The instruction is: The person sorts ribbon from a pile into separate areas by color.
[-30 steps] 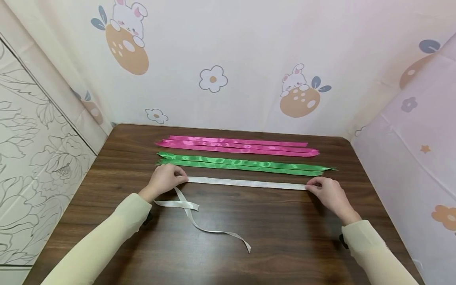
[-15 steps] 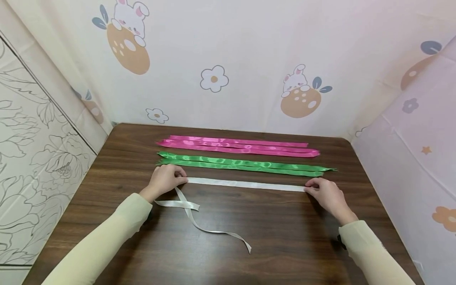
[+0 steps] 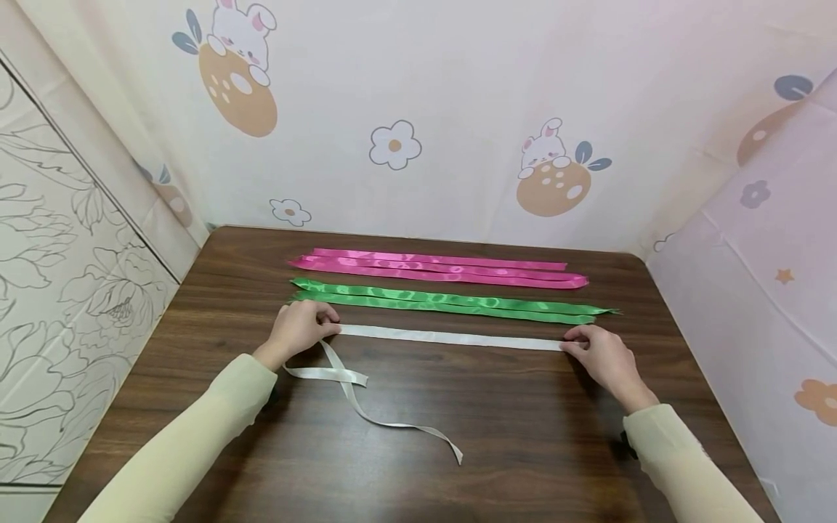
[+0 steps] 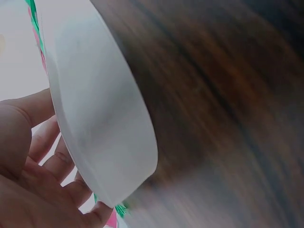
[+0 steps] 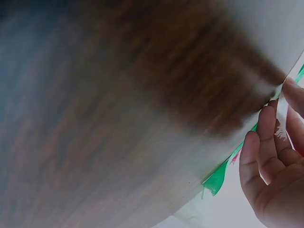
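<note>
A white satin ribbon (image 3: 451,338) stretches straight between my two hands, near the table surface. My left hand (image 3: 302,328) pinches it at the left; its loose part (image 3: 392,424) trails from that hand and lies crossed and curled on the table in front. At the other end, my right hand (image 3: 603,357) pinches the ribbon between thumb and fingers. In the left wrist view a broad white ribbon loop (image 4: 102,109) fills the space beside the fingers. A frayed white end (image 5: 280,129) shows among the fingers in the right wrist view.
Just beyond the white ribbon lies a folded green ribbon (image 3: 431,298), roughly parallel to it. Behind that is a folded pink ribbon (image 3: 451,272). The brown wooden table (image 3: 523,450) meets a patterned curtain (image 3: 458,87) at its back edge.
The pinched ribbon stays stretched between the hands. Both hands shift only slightly, the left one a touch to the left; the head view drifts a little.
</note>
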Action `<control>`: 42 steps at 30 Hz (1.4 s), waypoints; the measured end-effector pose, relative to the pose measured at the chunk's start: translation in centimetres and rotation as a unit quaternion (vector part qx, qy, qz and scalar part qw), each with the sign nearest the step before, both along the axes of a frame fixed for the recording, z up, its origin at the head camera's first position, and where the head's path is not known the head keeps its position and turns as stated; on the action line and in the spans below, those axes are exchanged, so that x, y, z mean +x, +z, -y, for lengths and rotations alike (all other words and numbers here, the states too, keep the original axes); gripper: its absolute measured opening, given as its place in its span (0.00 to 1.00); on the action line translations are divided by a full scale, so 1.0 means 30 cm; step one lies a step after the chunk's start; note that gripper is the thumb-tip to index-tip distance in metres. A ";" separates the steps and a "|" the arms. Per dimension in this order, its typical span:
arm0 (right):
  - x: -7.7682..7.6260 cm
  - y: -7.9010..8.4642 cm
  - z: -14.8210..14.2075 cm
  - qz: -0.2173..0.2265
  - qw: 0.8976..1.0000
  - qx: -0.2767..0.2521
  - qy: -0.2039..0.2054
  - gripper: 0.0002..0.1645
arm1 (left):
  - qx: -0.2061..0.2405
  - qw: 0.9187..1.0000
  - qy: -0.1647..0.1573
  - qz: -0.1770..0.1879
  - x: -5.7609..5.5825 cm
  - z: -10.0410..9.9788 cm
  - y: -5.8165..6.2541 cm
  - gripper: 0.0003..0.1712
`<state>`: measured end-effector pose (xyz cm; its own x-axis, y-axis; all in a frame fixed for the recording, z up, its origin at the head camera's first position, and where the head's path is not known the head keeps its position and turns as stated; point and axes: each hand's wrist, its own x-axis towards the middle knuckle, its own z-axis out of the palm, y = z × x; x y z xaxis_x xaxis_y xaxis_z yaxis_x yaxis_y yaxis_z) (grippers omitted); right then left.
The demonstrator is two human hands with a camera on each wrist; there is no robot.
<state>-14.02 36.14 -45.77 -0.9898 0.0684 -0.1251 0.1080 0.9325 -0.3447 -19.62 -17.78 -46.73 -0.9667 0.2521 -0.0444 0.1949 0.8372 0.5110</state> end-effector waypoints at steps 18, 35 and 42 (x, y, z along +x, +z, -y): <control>-0.011 0.011 -0.019 0.006 1.000 0.007 0.003 0.22 | -0.013 0.999 0.027 0.018 0.000 0.025 0.007 0.10; 0.033 0.105 -0.003 -0.192 0.977 0.078 0.052 0.13 | 0.011 0.998 -0.013 -0.053 0.035 0.063 0.120 0.09; 0.059 0.138 0.066 -0.269 0.957 0.078 0.080 0.12 | 0.041 0.994 -0.087 -0.060 0.065 0.047 0.135 0.08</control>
<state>-12.24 34.17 -41.62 -0.9077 -0.1131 0.4041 -0.1939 0.9671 -0.1649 -17.66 -19.20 -42.67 -0.9056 0.4132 0.0953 0.3957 0.7429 0.5400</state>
